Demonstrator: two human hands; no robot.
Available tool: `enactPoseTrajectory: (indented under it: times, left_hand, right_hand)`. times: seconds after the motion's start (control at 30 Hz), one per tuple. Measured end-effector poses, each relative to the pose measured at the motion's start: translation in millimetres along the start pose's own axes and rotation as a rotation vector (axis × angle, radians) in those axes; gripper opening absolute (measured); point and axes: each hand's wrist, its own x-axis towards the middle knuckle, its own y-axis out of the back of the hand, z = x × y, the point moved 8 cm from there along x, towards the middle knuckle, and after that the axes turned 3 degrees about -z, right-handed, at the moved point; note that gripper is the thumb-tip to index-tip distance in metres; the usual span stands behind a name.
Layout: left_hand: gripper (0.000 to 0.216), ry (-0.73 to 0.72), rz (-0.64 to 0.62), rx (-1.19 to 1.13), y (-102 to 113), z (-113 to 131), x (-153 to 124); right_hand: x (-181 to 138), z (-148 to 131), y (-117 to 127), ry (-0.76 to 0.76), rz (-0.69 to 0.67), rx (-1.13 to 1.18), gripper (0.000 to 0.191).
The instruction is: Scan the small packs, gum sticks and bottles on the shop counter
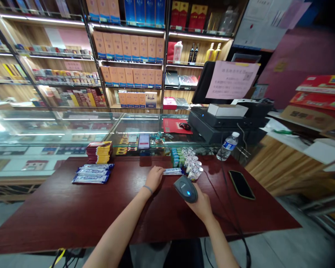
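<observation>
The blue-and-white packet point(174, 171) lies flat on the dark red worktop point(100, 208) in the head view; take it as the clock's centre, with twelve o'clock pointing away from the person. At its nine o'clock end the left hand point(155, 178) rests with loosely curled fingers, their tips at the wrapper; from here I can't tell whether they pinch it or merely touch. Towards five o'clock the right hand point(201, 206) is wrapped around a dark barcode scanner point(185, 188), its blue light on.

What makes me wary is the cluster of clear-topped containers point(193, 162) between two and three o'clock, crowded just beside the packet's other end. A careless swing of the scanner, or a sideways push on the packet, might knock some over, and they could tumble into the small green packs point(175, 158) just past twelve. A hard tug on the black cable point(247, 249) might catch the water bottle point(228, 146) at two o'clock or the dark phone point(241, 184) between three and four. Off at nine o'clock, the pile of similar packets point(93, 174) looks slick; a brushing forearm could send it sliding, and the brown-and-yellow stack point(99, 152) just behind could topple if bumped.
</observation>
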Motion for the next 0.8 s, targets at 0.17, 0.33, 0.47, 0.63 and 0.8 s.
enactPoseTrajectory:
  times: [0.17, 0.33, 0.47, 0.63, 0.8]
  left_hand:
    - [0.025, -0.006, 0.110, -0.188, 15.8, -1.4, -3.8]
    - [0.027, 0.169, 0.244, -0.391, 40.0, -14.7, -16.3]
    - [0.030, 0.381, 0.264, -0.554, 63.0, -43.2, -43.3]
    - [0.041, 0.592, 0.213, -0.771, 93.3, -98.2, -92.1]
    - [0.046, 0.741, 0.220, -0.834, 126.1, -139.9, -136.5]
  right_hand:
    - [0.5, -3.0, -0.3, 0.022, 0.014, -0.064, 0.041]
    - [0.0, -5.2, 1.1, -0.023, 0.059, -0.041, 0.044]
    - [0.9, -16.0, -2.4, -0.025, 0.082, 0.055, 0.043]
    - [6.4, -36.1, -20.3, -0.021, 0.024, 0.128, 0.041]
    - [13.8, -61.2, -41.2, 0.031, -0.015, 0.197, 0.041]
